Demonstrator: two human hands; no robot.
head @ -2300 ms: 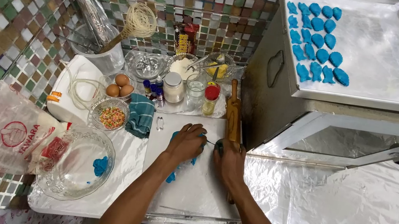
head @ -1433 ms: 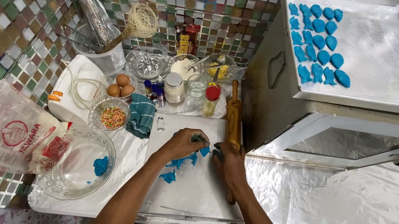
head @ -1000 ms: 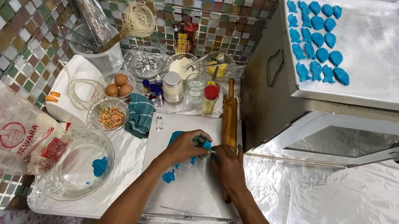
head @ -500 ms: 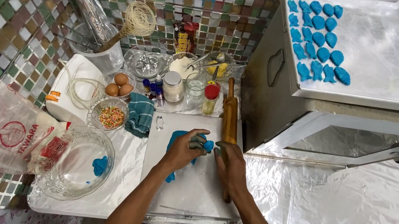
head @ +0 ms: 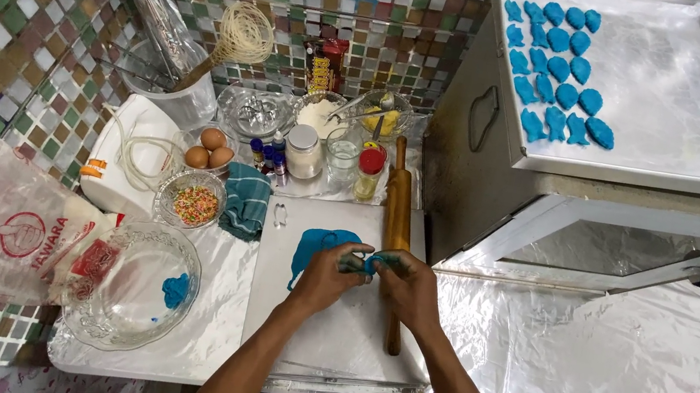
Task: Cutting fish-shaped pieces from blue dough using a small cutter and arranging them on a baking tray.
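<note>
A small piece of blue dough (head: 359,261), now lifted clear of the rolled blue sheet (head: 317,242) on the white board (head: 293,327), is pinched between the left hand (head: 329,275) and right hand (head: 407,286), suggesting shaping is underway.

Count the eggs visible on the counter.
3, all together in the small glass bowl left of the white board: one at the back, one front left, one front right. Others may be hidden beneath.
</note>
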